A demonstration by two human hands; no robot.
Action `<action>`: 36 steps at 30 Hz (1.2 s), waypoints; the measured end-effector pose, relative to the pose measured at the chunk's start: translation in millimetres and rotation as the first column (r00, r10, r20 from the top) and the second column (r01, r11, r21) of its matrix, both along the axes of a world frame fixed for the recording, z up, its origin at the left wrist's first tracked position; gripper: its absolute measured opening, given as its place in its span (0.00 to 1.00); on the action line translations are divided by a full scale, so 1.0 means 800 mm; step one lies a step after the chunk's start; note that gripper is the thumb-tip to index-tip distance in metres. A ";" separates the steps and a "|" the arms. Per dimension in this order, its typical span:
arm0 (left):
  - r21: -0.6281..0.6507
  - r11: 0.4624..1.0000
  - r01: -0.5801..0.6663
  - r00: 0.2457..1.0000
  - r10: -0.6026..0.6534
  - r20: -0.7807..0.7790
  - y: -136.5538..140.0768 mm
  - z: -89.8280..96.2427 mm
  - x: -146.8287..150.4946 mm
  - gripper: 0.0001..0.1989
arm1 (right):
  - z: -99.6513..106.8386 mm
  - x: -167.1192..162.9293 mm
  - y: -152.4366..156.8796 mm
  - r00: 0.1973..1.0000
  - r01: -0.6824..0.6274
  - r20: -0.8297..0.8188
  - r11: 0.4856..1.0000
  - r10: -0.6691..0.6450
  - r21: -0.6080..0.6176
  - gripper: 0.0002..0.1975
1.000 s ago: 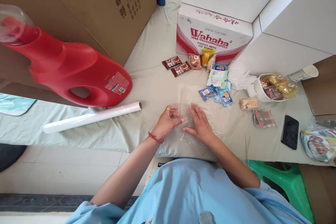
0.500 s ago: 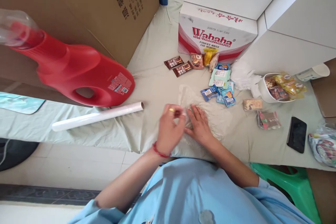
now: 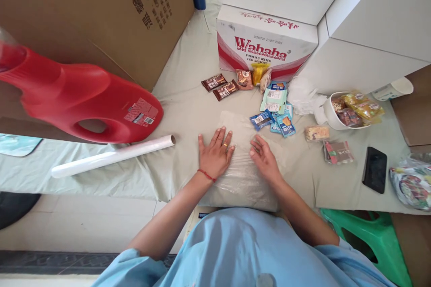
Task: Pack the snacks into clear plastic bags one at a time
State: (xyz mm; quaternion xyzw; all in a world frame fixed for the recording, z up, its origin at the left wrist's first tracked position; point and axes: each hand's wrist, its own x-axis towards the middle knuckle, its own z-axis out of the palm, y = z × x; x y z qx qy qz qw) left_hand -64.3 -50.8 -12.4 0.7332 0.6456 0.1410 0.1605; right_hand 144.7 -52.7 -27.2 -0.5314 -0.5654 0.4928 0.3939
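A thin sheet of clear plastic film lies wrinkled on the cloth in front of me, running to the table's near edge. My left hand rests flat on its left part, fingers spread, with a ring and a red string bracelet. Toward the film's right side is my right hand, turned on its side with fingers loosely bent and slightly apart, nothing visible in it. Fine creases run across the film between the hands. Beyond the right hand lie blue snack packets and a pale green packet.
A roll of film and a large red jug are at left. Brown snack bars lie before a Wahaha box. Rightward are a white bowl of snacks, a wrapped bar and a phone.
My left hand has opened from a pinch and come down flat on the film. My right hand has gone from flat to loosely bent and shifted right, away from the left.
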 end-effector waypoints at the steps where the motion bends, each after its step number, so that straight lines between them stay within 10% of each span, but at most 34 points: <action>1: -0.001 1.000 0.010 1.000 -0.010 -0.016 0.000 0.000 -0.003 0.28 | 0.000 0.010 0.010 0.990 0.073 -0.118 0.994 -0.081 -0.077 0.32; 5: -0.007 1.000 0.023 0.998 -0.023 -0.050 -0.006 -0.004 -0.017 0.29 | 0.010 0.060 0.047 0.827 0.296 -0.402 0.912 -0.393 -0.283 0.23; 9: -0.010 1.000 0.006 0.998 -0.006 -0.060 -0.022 -0.006 -0.026 0.29 | 0.037 0.096 0.070 0.810 0.350 -0.345 0.863 -0.474 -0.364 0.20; 15: -0.014 1.000 -0.020 0.998 0.019 -0.067 -0.030 -0.005 -0.024 0.29 | 0.077 0.076 0.166 0.965 0.183 0.188 0.983 -0.184 0.024 0.16; 20: -0.029 0.999 -0.015 0.997 0.013 -0.074 -0.029 -0.005 -0.024 0.30 | 0.081 0.012 0.284 0.672 0.075 0.694 0.957 -0.257 0.281 0.28; 25: -0.019 1.000 -0.015 0.997 0.013 -0.077 -0.030 -0.007 -0.024 0.30 | 0.075 -0.013 0.338 0.522 0.168 0.794 0.950 -0.311 0.262 0.23; 32: -0.017 1.000 -0.015 1.000 0.015 -0.023 -0.030 -0.006 -0.023 0.30 | 0.095 0.037 0.235 0.866 0.150 0.418 0.939 -0.276 0.309 0.16; 36: -0.029 0.999 -0.018 0.999 0.016 -0.043 -0.030 -0.005 -0.023 0.30 | 0.104 0.036 0.111 0.908 -0.222 0.414 0.914 0.066 0.339 0.13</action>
